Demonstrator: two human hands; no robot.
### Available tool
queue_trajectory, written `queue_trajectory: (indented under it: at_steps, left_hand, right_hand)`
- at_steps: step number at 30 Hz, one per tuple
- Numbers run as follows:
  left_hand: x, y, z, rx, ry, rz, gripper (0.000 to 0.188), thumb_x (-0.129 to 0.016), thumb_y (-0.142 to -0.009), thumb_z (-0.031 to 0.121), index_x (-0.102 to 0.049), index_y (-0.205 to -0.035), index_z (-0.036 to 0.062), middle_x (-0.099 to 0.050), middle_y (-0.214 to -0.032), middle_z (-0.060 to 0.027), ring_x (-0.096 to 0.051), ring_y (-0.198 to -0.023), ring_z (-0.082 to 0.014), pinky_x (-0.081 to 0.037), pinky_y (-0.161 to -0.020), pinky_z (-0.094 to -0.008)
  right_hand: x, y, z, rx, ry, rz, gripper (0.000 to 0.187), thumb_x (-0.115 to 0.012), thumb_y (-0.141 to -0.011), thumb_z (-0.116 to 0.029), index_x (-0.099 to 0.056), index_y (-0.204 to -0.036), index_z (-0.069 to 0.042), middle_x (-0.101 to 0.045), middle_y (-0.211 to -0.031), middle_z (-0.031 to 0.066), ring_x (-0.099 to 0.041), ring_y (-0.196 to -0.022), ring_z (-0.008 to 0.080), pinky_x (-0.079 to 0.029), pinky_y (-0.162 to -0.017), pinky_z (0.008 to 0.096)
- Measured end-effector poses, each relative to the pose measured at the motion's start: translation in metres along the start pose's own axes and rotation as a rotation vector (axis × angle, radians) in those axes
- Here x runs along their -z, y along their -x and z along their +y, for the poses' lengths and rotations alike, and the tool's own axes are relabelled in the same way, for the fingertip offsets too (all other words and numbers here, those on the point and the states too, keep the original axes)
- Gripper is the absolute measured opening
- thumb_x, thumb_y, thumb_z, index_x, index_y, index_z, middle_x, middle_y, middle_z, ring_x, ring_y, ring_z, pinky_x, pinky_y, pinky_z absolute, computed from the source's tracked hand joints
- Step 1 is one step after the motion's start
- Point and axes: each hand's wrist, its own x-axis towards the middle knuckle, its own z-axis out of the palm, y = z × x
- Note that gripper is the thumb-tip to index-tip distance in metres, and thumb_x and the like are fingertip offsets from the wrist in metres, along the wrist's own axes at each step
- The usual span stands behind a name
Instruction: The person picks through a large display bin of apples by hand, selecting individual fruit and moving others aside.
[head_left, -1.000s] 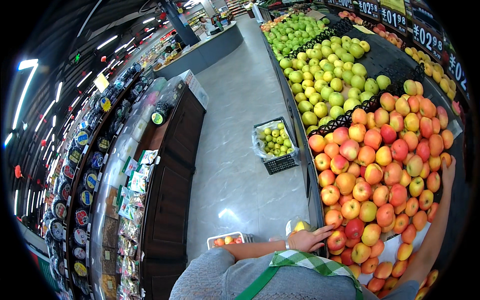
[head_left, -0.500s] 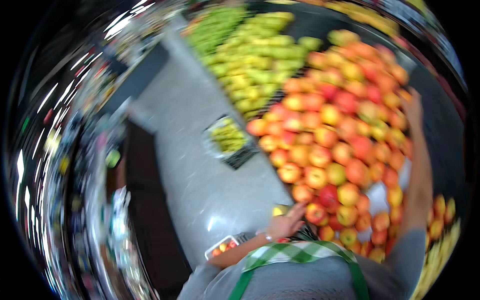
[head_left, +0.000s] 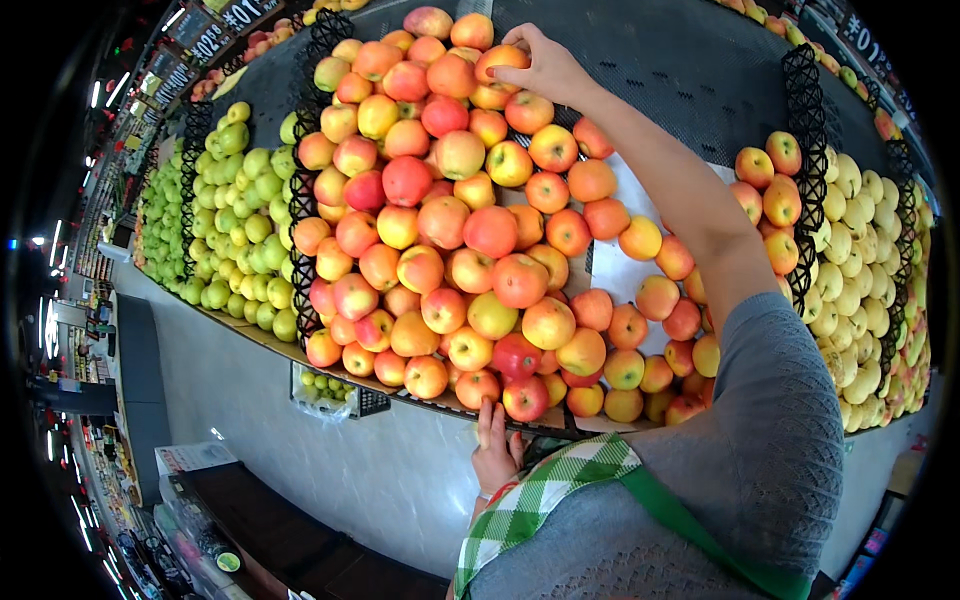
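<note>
A big heap of red and yellow apples (head_left: 440,220) fills the sloping display in front of me. At the far edge of the heap my right hand (head_left: 545,68) is closed on an apple (head_left: 503,62), its thumb and fingers curled round the fruit. My right arm stretches out over the right side of the heap. Low at the near edge, my left hand (head_left: 493,458) has its fingers stretched up against the display's front rim, just under an apple (head_left: 477,388). It holds nothing that I can see.
Black lattice dividers (head_left: 803,170) separate the apples from green pears (head_left: 240,220) on the left and pale yellow fruit (head_left: 855,270) on the right. White sheets (head_left: 622,270) show between apples. Beneath the front edge stands a crate of green fruit (head_left: 325,388); a dark counter (head_left: 290,530) is behind it.
My view has swung round to the right and sharpened. My right hand still reaches to the far side of the heap, now with an apple clearly in it; my left stays by the front edge.
</note>
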Motion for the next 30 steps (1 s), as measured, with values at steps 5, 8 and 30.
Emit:
queue_trajectory:
  at_steps: [5,8,30]
  left_hand:
    - [-0.002,0.001,0.0,0.05,0.03,-0.03,0.065,-0.067,-0.077,0.008,-0.046,-0.139,0.0081,-0.038,-0.151,-0.0152,-0.063,-0.106,-0.0391,-0.058,-0.072,-0.0436]
    - [-0.005,0.004,-0.004,0.019,0.023,-0.007,0.065,-0.067,-0.079,0.008,-0.044,-0.14,0.0084,-0.037,-0.151,-0.016,-0.061,-0.109,-0.0396,-0.058,-0.069,-0.0434]
    - [-0.008,0.002,-0.006,-0.096,0.012,0.082,0.052,-0.054,-0.093,0.023,-0.043,-0.141,0.0075,-0.037,-0.151,-0.0187,-0.064,-0.099,-0.0419,-0.057,-0.068,-0.0439]
  right_hand:
    - [-0.009,0.068,-0.036,0.047,-0.012,-0.296,0.059,-0.074,-0.078,-0.046,-0.052,-0.116,-0.006,-0.063,-0.108,0.0174,-0.062,-0.101,0.0288,-0.049,-0.088,0.0385]
    - [-0.035,0.102,-0.04,0.139,-0.081,-0.298,0.059,-0.073,-0.078,-0.044,-0.052,-0.118,-0.007,-0.061,-0.11,0.0204,-0.059,-0.105,0.0348,-0.048,-0.089,0.0438]
    - [-0.005,0.121,-0.051,0.295,0.202,-0.159,0.05,-0.071,-0.081,-0.023,-0.054,-0.125,-0.007,-0.055,-0.121,0.0152,-0.051,-0.116,0.0336,-0.043,-0.101,0.0414]
